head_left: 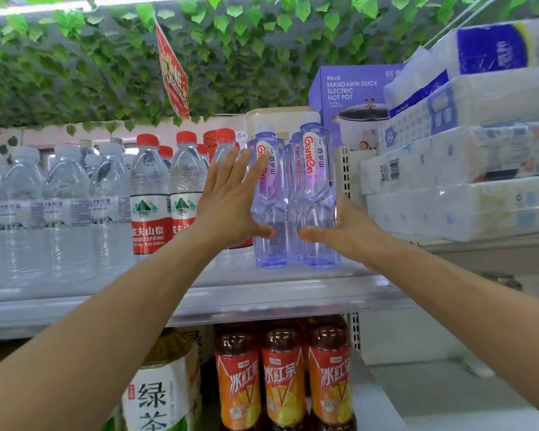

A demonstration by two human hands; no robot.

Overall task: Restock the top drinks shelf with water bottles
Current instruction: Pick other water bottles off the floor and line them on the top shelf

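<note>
Your top shelf (277, 293) runs across the whole view, a pale ledge at about the height of your raised arms, with a ceiling of green leaves (75, 66) above it and a red hanging sign (172, 73) dangling down. To the right, packs of tissue paper (467, 169) are stacked high beside the shelf, and a purple hot pot box (352, 98) stands behind them. On the left half of the shelf stand rows of clear water bottles with white caps (66, 194), then red-capped water bottles (151, 194) with red and white labels. Below the shelf you can see red iced tea bottles (282, 374) and a large green tea bottle (161, 387) to their left. The purple-tinted water bottles (315, 194) stand upright at the right end of the top shelf, near its front edge, just beside the red-capped ones. Your left hand (231, 203) is flat with fingers straight and spread, pressing against the left side of that purple group, thumb low in front. Your right hand (346, 225) cups the right side of the group low down, thumb pointing in across the front; its fingers are hidden behind the bottles, so you cannot tell how tightly they curl.
</note>
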